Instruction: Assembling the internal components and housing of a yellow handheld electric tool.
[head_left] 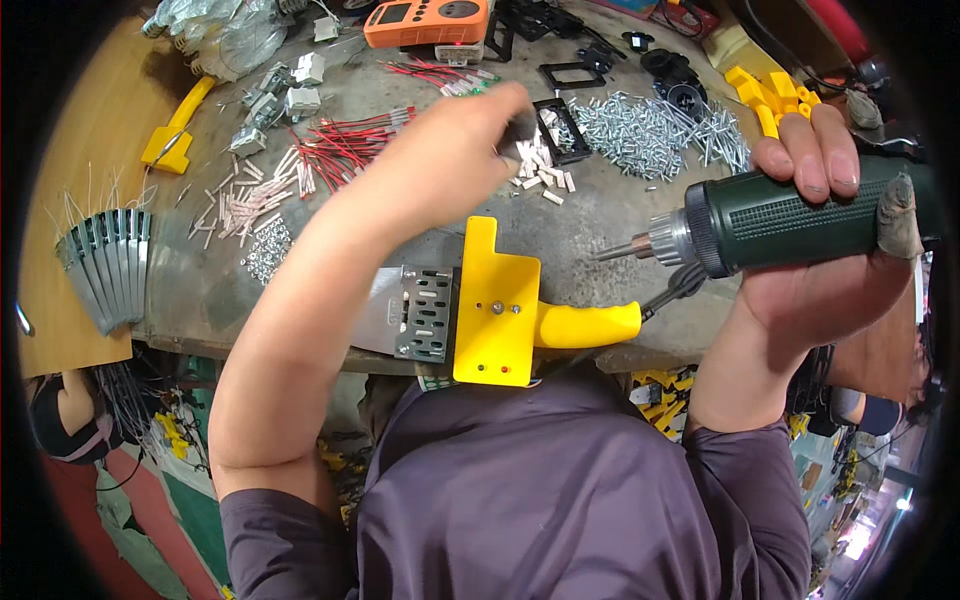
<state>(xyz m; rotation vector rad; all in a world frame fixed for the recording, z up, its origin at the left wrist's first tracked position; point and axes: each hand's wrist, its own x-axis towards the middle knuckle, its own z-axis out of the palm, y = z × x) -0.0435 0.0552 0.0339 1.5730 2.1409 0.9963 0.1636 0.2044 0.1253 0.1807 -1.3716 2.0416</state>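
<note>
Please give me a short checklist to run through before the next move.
1. Electric screwdriver held in the right hand: ok.
2. Screwdriver bit apart from the yellow-handled scraper: ok.
3. Scraper wholly within the workbench edge: not ok; its yellow housing appears to extend past it.
4. Grip of the left hand: cannot tell; whatever it may hold is hidden.
5. Silver screws heaped on the workbench: ok.

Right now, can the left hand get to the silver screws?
Probably yes: the left hand is near; a black frame lies between, but the silver screws look uncovered.
</note>
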